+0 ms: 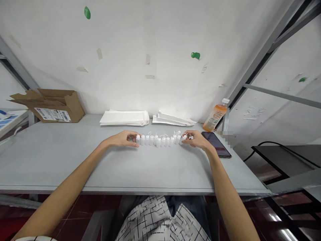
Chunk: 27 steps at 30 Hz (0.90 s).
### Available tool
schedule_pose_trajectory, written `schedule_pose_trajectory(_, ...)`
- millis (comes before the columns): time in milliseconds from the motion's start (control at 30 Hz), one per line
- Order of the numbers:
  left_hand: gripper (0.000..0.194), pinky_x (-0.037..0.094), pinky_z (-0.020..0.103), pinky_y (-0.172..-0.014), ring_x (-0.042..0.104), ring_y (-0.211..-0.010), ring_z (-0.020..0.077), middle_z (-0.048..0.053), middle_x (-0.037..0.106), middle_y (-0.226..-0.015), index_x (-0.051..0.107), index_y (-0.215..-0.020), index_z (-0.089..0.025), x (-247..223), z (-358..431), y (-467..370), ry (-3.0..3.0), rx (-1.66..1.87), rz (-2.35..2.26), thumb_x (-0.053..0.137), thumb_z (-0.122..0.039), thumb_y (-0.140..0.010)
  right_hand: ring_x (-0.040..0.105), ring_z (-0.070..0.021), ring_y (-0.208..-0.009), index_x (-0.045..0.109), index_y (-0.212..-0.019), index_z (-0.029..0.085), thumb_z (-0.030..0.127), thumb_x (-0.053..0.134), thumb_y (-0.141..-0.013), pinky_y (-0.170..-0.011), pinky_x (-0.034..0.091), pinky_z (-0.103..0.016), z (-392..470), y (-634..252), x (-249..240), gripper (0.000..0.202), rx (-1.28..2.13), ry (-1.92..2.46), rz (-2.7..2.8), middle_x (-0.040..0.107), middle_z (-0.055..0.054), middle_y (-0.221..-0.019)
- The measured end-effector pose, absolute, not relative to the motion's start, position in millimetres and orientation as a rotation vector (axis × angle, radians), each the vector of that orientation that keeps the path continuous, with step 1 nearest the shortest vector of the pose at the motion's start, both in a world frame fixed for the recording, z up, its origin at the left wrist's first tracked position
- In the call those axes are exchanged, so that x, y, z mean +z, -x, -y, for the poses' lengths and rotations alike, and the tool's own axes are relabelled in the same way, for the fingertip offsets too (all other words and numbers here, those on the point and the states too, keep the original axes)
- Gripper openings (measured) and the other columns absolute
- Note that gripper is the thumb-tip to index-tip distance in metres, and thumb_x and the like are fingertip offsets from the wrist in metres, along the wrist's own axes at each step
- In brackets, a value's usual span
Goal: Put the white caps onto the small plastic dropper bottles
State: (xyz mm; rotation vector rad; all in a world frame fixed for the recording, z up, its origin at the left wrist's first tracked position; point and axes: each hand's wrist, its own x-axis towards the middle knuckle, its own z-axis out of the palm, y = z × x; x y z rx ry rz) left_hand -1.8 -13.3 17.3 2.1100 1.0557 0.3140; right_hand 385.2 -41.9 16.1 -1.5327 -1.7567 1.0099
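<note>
A row of small white capped cylinders (pixel 158 142), like tiny bottles, stands upright on the grey table; thin white loops or cords show behind and above them. At the row's left end my left hand (pixel 121 138) has its thumb and fingers curved against the outermost cylinder (pixel 138 139). My right hand (pixel 197 139) grips around the right end, with a white cylinder (pixel 183 137) at its fingertips. More white bits show among the right fingers, partly hidden. The row is slightly uneven, the middle pieces standing nearer to me.
Behind the row lie two stacks of flat white packets, a left stack (pixel 124 117) and a right stack (pixel 173 118). An orange drink bottle (pixel 215 116) and a phone (pixel 217 145) are at the right. An open cardboard box (pixel 54 107) stands back left. The table's front edge (pixel 150 190) is near my lap.
</note>
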Motion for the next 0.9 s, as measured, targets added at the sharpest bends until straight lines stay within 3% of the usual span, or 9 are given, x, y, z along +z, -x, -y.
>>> schedule_pose_trajectory(133,0.055,0.044,0.03,-0.079,0.06,-0.094,0.023,0.005,0.07,-0.103,0.069,-0.121,-0.023,18,14,1,-2.11,0.318,-1.04,0.071,-0.055,-0.076,0.038,-0.0054,-0.038,0.065,-0.089,0.017,0.038,0.079,-0.06,-0.041,0.028,-0.024,39,-386,12,0.039,1.043,1.518,1.812,0.051,0.007,-0.062)
schedule_pose_trajectory(367,0.053,0.043,0.028,-0.077,0.061,-0.095,0.0229,0.005,0.07,-0.104,0.069,-0.12,-0.024,16,11,4,-2.136,0.298,-1.042,0.071,-0.056,-0.078,0.038,-0.0051,-0.044,0.064,-0.119,0.019,0.044,0.086,-0.061,-0.045,0.031,-0.025,47,-395,20,0.066,1.092,1.524,1.728,0.055,0.004,-0.072)
schedule_pose_trajectory(533,0.052,0.043,0.029,-0.079,0.06,-0.097,0.0227,0.005,0.07,-0.108,0.069,-0.119,-0.024,15,11,4,-2.137,0.301,-1.044,0.072,-0.055,-0.077,0.041,-0.0075,-0.049,0.065,-0.118,0.018,0.051,0.074,-0.075,-0.049,0.031,-0.026,53,-410,29,0.055,1.058,1.62,1.553,0.053,0.003,-0.069)
schedule_pose_trajectory(733,0.05,0.042,0.028,-0.079,0.06,-0.095,0.0222,0.004,0.07,-0.104,0.07,-0.114,-0.023,16,12,3,-2.148,0.304,-1.046,0.071,-0.056,-0.077,0.048,-0.0112,-0.06,0.063,-0.12,0.021,0.025,0.074,-0.069,-0.049,0.033,-0.023,55,-425,25,0.052,1.145,1.659,1.527,0.058,-0.001,-0.076)
schedule_pose_trajectory(900,0.049,0.042,0.028,-0.077,0.06,-0.093,0.0217,0.003,0.07,-0.101,0.07,-0.113,-0.023,17,12,3,-2.144,0.308,-1.033,0.071,-0.057,-0.077,0.064,-0.0198,-0.081,0.062,-0.123,0.018,0.022,0.076,-0.066,-0.058,0.05,-0.027,52,-423,23,0.058,1.152,1.555,1.493,0.068,-0.006,-0.086)
